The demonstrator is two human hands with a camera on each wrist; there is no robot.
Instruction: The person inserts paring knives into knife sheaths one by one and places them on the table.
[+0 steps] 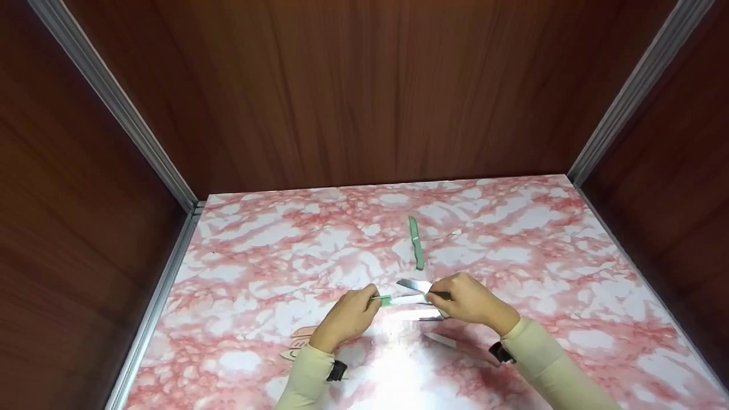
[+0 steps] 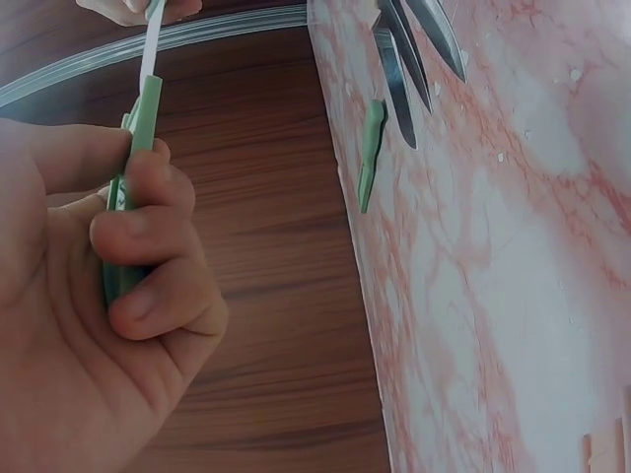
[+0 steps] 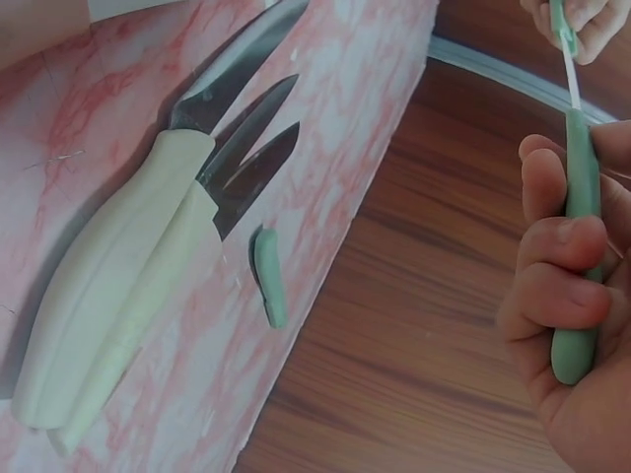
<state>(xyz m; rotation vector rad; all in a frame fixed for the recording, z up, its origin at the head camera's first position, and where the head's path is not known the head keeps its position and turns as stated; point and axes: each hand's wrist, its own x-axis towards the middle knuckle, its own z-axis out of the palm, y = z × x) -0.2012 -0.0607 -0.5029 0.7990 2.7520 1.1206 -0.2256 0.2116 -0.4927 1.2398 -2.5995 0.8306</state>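
Note:
My left hand (image 1: pixel 350 316) curls its fingers round a narrow green sheath (image 2: pixel 143 118). The green handle (image 3: pixel 582 236) of a small knife lies in the curled fingers of my right hand (image 1: pixel 470 302). Its pale blade (image 1: pixel 409 299) spans the gap between the hands, pointing at the sheath; whether the tip is inside cannot be told. Beyond the hands lies a second green knife (image 1: pixel 417 245), its upper half covered in green. Several cream-handled knives (image 3: pixel 128 276) lie side by side under the right hand, with their steel blades (image 1: pixel 414 285) pointing left.
Nearer the front lies another knife with a pale blade (image 1: pixel 441 340), partly under the right wrist. Flat peach and cream pieces (image 1: pixel 303 332) sit beside the left forearm, partly hidden. Brown wooden panels (image 1: pixel 364 97) enclose the pink-and-white marbled table (image 1: pixel 245 285) at the back and sides.

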